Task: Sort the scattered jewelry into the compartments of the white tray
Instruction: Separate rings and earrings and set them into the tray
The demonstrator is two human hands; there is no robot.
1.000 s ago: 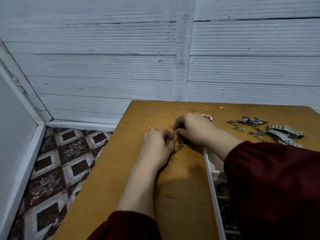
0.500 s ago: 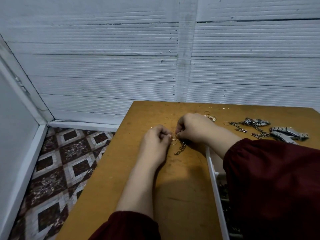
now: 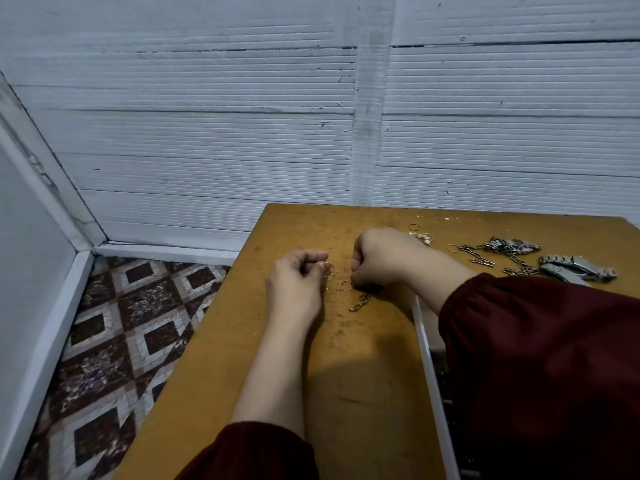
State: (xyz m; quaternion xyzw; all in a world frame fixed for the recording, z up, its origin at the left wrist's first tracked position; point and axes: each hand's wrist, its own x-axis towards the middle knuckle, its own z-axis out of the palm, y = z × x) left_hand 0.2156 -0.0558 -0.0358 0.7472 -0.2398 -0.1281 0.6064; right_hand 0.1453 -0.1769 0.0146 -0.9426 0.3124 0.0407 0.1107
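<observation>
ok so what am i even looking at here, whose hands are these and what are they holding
There is no machine: a person wears one camera on the head, looking down at their own hands, so there is only this view. The left hand pinches a thin gold ring. The right hand seems to pinch the end of a short chain lying on the wooden table. Further right lie silver chains and watch bands. The white tray sits under the right sleeve, mostly hidden.
</observation>
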